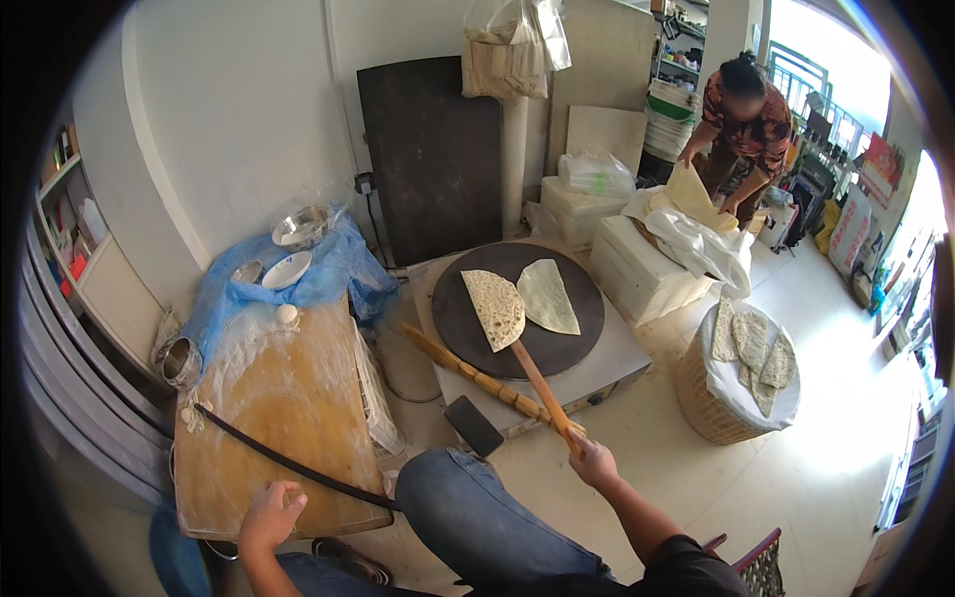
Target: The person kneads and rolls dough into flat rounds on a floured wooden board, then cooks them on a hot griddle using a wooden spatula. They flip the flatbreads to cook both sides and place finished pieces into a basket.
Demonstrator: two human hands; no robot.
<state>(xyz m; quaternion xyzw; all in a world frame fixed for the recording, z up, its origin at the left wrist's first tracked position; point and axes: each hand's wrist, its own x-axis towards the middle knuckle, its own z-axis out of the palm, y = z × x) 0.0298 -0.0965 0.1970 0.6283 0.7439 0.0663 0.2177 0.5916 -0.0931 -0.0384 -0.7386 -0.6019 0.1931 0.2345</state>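
My right hand [593, 457] grips the handle of a wooden spatula [539, 377], whose far end reaches a folded, browned flatbread [496, 304] on a round black griddle [477, 351]. Beside that bread lies a second folded flatbread [548, 297], paler and greenish. A bundled stick brush [477, 374] rests across the griddle's near side. My left hand [272, 515] is over the near edge of a floured wooden board [298, 418], fingers curled, with nothing seen in it. A long dark rod [291, 464] lies across the board, and a dough ball [286, 314] sits at its far end.
A lined wicker basket [716, 403] with several flatbreads stands at right. Behind it, a person [746, 134] handles flatbread over a cloth on a white foam box [642, 261]. Bowls stand on blue plastic sheeting [343, 254]. A black phone-like slab [473, 425] lies near my knee.
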